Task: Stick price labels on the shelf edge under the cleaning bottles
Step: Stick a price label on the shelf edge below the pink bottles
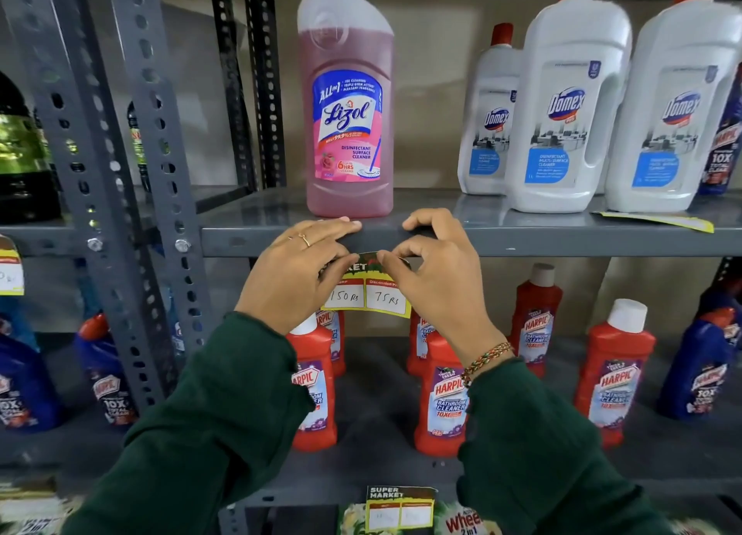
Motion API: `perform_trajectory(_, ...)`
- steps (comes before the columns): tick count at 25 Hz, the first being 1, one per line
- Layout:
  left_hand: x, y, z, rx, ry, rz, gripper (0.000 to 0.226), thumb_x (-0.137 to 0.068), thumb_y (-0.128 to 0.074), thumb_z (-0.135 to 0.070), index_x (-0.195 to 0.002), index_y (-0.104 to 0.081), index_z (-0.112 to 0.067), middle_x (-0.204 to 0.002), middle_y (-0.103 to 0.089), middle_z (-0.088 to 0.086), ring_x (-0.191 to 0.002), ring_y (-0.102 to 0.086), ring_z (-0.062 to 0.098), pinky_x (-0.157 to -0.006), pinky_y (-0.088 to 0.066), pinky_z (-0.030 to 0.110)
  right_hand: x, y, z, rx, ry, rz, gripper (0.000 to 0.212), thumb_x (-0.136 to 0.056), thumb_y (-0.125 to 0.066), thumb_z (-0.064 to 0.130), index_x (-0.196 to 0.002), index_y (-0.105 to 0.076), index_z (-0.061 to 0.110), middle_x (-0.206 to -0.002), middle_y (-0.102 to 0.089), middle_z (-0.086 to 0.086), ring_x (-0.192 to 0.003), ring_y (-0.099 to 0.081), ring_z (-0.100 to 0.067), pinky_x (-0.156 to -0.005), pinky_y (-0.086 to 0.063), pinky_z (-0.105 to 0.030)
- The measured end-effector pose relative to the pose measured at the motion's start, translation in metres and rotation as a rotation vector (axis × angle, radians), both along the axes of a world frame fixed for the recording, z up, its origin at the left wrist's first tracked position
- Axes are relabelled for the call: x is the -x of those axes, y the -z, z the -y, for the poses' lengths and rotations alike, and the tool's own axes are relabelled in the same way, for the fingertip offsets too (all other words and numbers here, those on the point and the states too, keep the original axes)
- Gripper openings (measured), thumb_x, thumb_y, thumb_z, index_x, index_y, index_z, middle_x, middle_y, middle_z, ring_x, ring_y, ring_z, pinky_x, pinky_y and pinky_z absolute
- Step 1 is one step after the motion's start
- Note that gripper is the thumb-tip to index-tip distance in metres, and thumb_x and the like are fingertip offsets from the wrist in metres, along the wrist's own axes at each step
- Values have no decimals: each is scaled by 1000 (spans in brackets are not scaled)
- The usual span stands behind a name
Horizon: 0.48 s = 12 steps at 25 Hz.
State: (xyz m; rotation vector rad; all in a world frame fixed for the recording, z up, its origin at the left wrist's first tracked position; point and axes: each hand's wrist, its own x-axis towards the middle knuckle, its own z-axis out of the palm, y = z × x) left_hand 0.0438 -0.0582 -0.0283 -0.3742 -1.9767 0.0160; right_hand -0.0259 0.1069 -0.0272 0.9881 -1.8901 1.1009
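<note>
A yellow price label [367, 293] with "150 Rs" and "75 Rs" handwritten in two white boxes hangs from the grey shelf edge [562, 243], right below a pink Lizol bottle [348, 104]. My left hand [299, 269] pinches the label's top left, its fingers lying over the shelf lip. The top right of the label is pinched by my right hand [435, 269], index finger hooked on the lip. Both hands press the label's dark top strip against the edge. White Domex bottles [570, 104] stand to the right on the same shelf.
Another yellow label [658, 219] lies flat on the shelf under the Domex bottles. Red Harpic bottles [441, 394] fill the shelf below, blue ones at both sides. A label [399, 508] hangs on a lower shelf edge, another label [11, 271] at far left. Perforated uprights [132, 173] stand left.
</note>
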Motion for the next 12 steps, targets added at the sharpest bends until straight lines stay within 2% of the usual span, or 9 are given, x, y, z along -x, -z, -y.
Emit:
perform_trajectory(6, 2, -3, -1, -75, 7, -45, 24, -86, -58, -22, -78, -69, -3, -101, -71, 8, -97, -62, 16, -82, -51, 33, -3, -6, 3, -8, 46, 23, 17, -75, -73, 22, -68, -69, 7, -98, -58, -6, -89, -54, -18, -70, -45, -30)
perform_trajectory(12, 3, -10, -5, -197, 43, -84, 22, -84, -60, -21, -81, -69, -2, -89, -72, 11, -80, -64, 16, -74, -51, 27, -2, -15, 4, 74, 7, 81, 18, -77, -71, 25, -70, -71, 8, -93, -59, -3, -85, -55, -18, -75, -49, -39)
